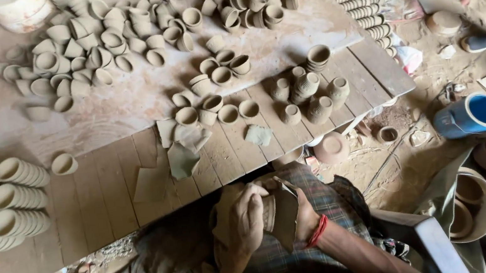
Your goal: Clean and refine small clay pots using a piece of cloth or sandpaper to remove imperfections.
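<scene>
One small unfired grey clay cup (270, 210) is clasped by both hands over the lap. Left hand (243, 219) and right hand (302, 215) are closed in a full grip around it, below the wooden plank bench (105, 194).

Dusty wooden plank platform (106, 200), littered dirt floor (410, 151), flat daylight

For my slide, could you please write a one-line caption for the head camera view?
Both hands, left hand and right hand, hold a small clay cup over the lap, before a wooden board covered with unfired cups.
</scene>
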